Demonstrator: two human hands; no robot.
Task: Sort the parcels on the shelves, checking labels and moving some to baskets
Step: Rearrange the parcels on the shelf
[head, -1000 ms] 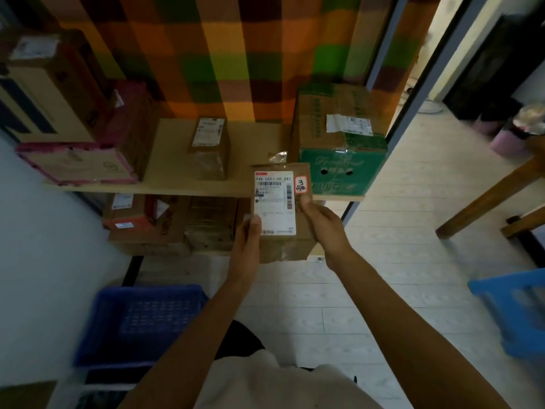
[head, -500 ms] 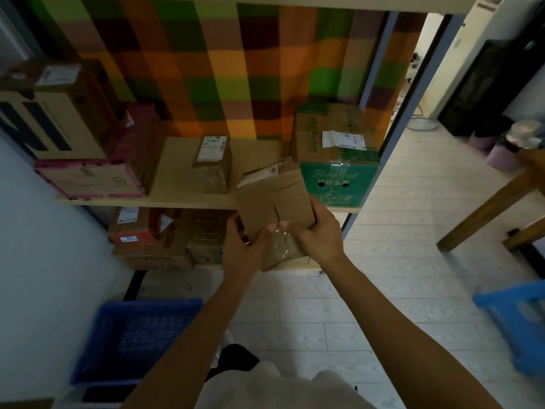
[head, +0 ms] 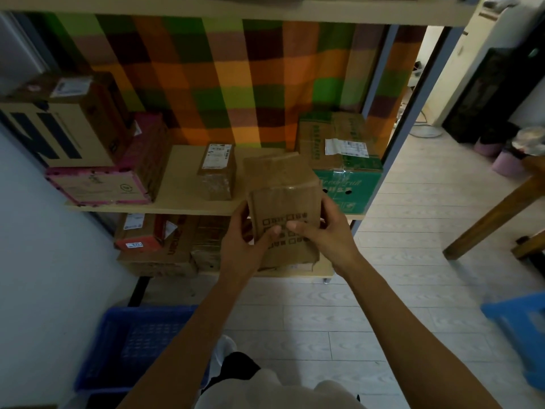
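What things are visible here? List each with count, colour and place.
held box: 1, brown, in front of middle shelf
small box: 1, brown, middle shelf centre
green box: 1, green and brown, middle shelf right
pink box: 1, pink, middle shelf left
big box: 1, brown, on the pink box
lower boxes: several, brown and red, lower shelf
baskets: 2, blue, floor, left and right
cloth: 1, checked orange and green, behind middle shelf
left hand, right hand: 2, both grip the held box
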